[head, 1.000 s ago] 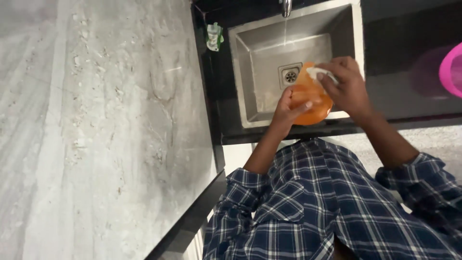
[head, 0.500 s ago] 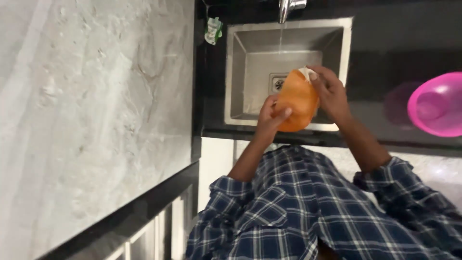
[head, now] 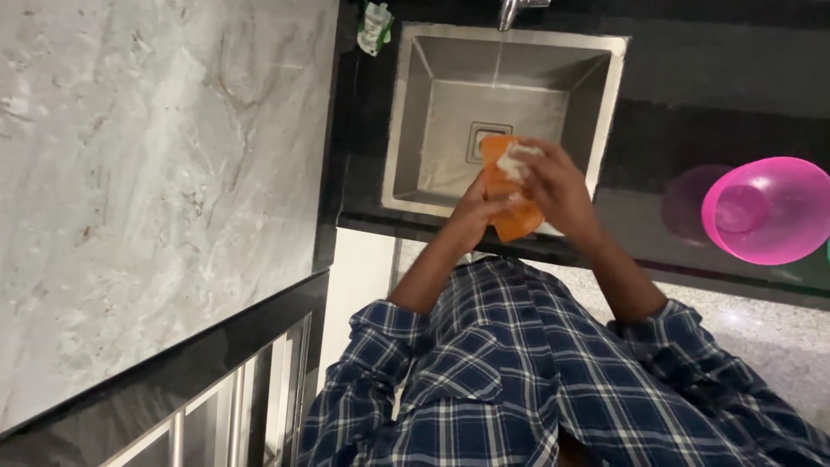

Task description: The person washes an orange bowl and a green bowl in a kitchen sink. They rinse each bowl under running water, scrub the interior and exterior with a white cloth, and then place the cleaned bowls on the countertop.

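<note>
Over the steel sink (head: 415,112), my left hand (head: 474,212) grips an orange plastic container (head: 506,195) from below, while my right hand (head: 553,186) closes around a whitish scrubber (head: 519,160) pressed against it. Nearby, a pink bowl (head: 765,210) sits on the black counter (head: 692,86).

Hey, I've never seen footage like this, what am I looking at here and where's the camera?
There is no machine here. The camera sits on a person's head and looks down, so you see their checked shirt and both bare hands. The left hand holds an orange cup over the near edge of a steel sink. The right hand presses something pale, perhaps a sponge, against the cup. A tap stands at the sink's far side, with a small green pouch at its left corner. On the dark counter to the right sits a pink bowl.
</note>
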